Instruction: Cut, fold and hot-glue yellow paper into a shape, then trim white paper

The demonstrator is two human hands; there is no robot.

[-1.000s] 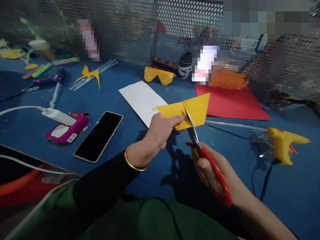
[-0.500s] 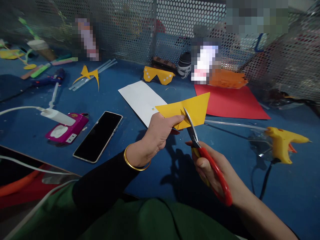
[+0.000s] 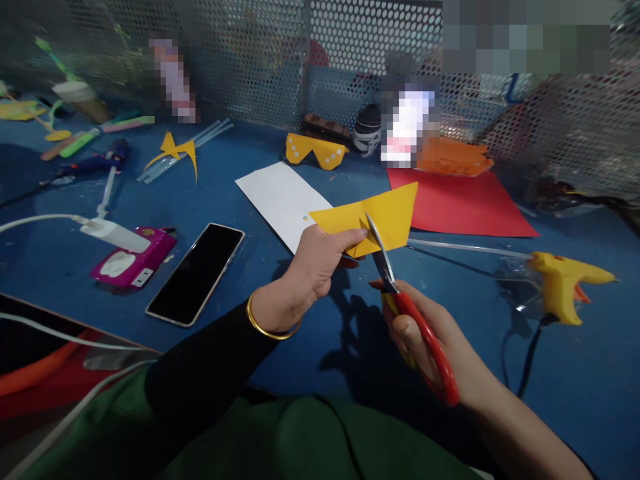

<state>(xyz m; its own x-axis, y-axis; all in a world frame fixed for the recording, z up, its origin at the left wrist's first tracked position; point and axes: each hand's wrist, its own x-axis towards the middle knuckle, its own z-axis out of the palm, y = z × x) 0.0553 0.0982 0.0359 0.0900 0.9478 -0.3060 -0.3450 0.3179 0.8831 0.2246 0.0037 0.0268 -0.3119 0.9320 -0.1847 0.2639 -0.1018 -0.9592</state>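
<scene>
A piece of yellow paper (image 3: pixel 393 217) is pinched in my left hand (image 3: pixel 320 263), thumb on top and fingers beneath. My right hand (image 3: pixel 425 327) is closed around the red handles of a pair of scissors (image 3: pixel 423 330). The scissor blades point up and away, with one blade lying over the yellow paper just right of my left thumb. The paper is held above the blue table, partly over a white sheet (image 3: pixel 285 200).
A black phone (image 3: pixel 197 273) and purple power socket (image 3: pixel 135 257) lie left. A yellow glue gun (image 3: pixel 563 283) with its cord is at right. Behind are red paper (image 3: pixel 465 207), a yellow mask shape (image 3: pixel 316 152), yellow cut pieces (image 3: pixel 173 147) and a mesh panel (image 3: pixel 250 60).
The view has shifted very slightly. My right hand and the scissors sit a little further left and up; both hands keep their hold.
</scene>
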